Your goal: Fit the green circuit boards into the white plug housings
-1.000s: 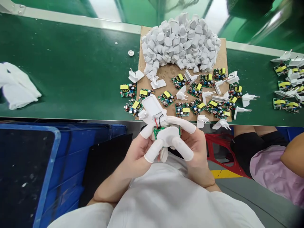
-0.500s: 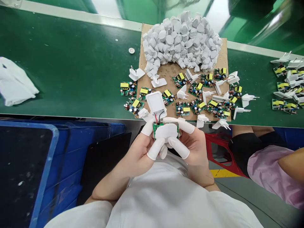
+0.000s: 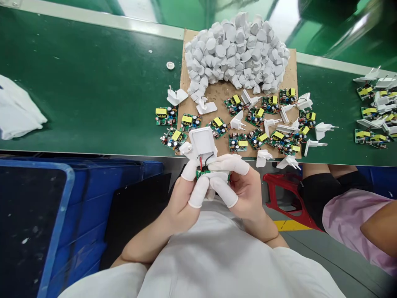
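Between both hands, just off the table's front edge, is a green circuit board (image 3: pixel 199 174) with a white piece pressed on its face. Red and black wires join it to a white plug cover (image 3: pixel 202 142), which stands up beyond the fingers with its inner side showing. My left hand (image 3: pixel 187 194) grips the board's left end, thumb over the white piece. On the right end, my right hand (image 3: pixel 240 186) is closed, thumb pressing the white piece and fingers along the far edge. White finger cots cover the fingertips. The board's underside is hidden.
A heap of white putty-like lumps (image 3: pixel 235 49) lies on a cardboard sheet (image 3: pixel 217 89). Several circuit boards (image 3: pixel 237 142) with wired plugs surround it. A white bag (image 3: pixel 20 109) lies left, blue crates (image 3: pixel 89 198) stand below. A person in pink (image 3: pixel 356 227) sits right by a red stool (image 3: pixel 281 194).
The board has tilted, so its face and the white piece show more edge-on. The plug cover has dipped slightly toward me. Both hands have shifted a little left.
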{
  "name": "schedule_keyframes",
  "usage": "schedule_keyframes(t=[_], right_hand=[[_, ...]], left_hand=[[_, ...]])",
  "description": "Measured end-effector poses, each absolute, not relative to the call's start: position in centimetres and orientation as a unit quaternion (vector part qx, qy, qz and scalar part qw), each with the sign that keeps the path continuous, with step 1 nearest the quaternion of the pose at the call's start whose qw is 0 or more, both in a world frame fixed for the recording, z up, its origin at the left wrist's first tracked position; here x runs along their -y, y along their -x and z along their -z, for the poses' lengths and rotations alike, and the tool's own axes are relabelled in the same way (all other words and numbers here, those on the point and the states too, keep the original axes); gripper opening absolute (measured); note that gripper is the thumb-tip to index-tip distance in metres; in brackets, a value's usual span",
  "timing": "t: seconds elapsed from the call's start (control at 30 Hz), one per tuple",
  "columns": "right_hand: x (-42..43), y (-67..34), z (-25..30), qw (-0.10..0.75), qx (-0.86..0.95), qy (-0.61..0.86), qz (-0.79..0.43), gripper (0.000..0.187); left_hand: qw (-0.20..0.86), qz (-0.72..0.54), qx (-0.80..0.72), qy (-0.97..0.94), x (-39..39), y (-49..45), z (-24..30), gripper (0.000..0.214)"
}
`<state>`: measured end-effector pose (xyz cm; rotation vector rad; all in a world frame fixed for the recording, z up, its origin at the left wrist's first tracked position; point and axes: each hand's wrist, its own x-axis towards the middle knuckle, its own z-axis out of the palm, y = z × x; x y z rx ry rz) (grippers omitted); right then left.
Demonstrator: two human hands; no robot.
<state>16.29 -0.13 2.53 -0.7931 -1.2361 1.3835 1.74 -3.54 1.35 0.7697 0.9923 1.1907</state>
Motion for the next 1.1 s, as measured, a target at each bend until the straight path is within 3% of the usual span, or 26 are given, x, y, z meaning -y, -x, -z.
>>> schedule_keyframes(t=[0.17,0.33,0.47,0.67,0.93,1.1], right_hand=[[0.4,-16.1,-3.1,0.529,0.457,0.317,-0.641,0.015],[0.5,-15.8,-3.4,0.527,0.458,0.374,-0.61,0.026],[0.9,-16.1,-3.3,0.51,0.473,0.375,-0.613,0.016],[1.1,-17.1,-3.3,0.526,0.548,0.39,-0.521,0.011],[0.9,-17.3,-3.2,0.498,0.501,0.396,-0.587,0.027],[1.3,-17.4,-4.0,0.476,0.476,0.347,-0.654,0.023]], left_hand=[[0.591,-0.555,-0.428,-0.4,3.9,-1.7,-1.4,0.038],[0.563,-0.579,-0.375,-0.456,3.8,-2.0,-1.1,0.037],[0.548,-0.555,-0.399,-0.483,3.6,-2.2,-1.5,0.038],[0.502,-0.555,-0.438,-0.498,3.6,-2.8,-2.4,0.037],[0.639,-0.529,-0.438,-0.347,3.7,-3.0,-3.2,0.032],[0.701,-0.498,-0.396,-0.322,3.4,-1.5,-4.3,0.041]])
